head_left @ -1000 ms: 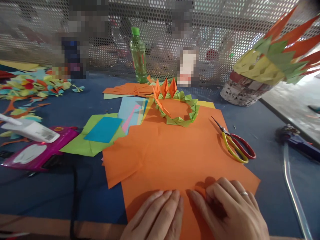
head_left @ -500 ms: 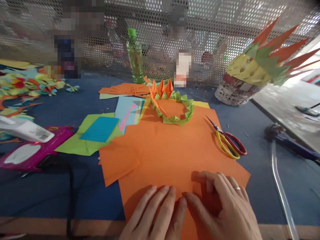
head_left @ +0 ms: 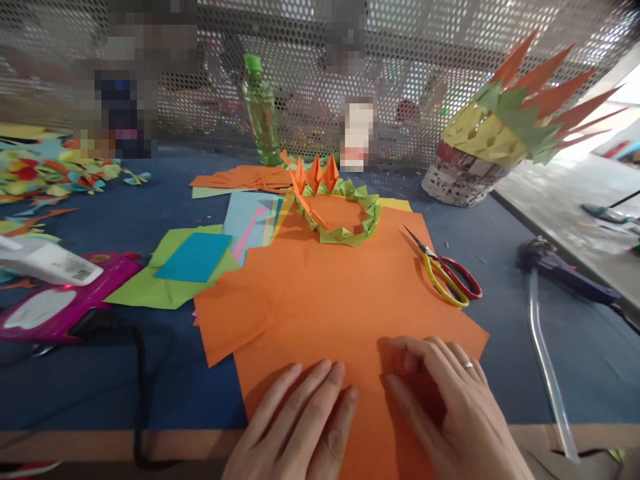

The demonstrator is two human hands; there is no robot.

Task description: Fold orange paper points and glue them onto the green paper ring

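Observation:
My left hand point(head_left: 300, 427) lies palm down on a large sheet of orange paper point(head_left: 320, 300), its fingers stretched out. To its right, my right hand point(head_left: 445, 400) rests on the same orange paper with bent fingers, thumb and forefinger apart, a ring on one finger. Shadow darkens the paper under its palm, and I cannot make out any separate piece there. Beyond both hands, at the sheet's far end, sits a ring of folded green paper point(head_left: 370, 217) with several orange points point(head_left: 315, 175) standing up. Scissors point(head_left: 445, 277) with one yellow and one red handle lie right of centre.
On the left are a magenta device point(head_left: 75, 300), a white tool point(head_left: 50, 260) and a black cable point(head_left: 140, 373). A blue paper piece point(head_left: 195, 257) tops green paper. A green bottle point(head_left: 263, 113), paper crown point(head_left: 495, 127) and glue gun point(head_left: 565, 270) with a clear stick stand or lie around.
My thumbs, nearly touching before, are now farther apart; my left hand has shifted slightly left. The whole scene sits a little farther left in view.

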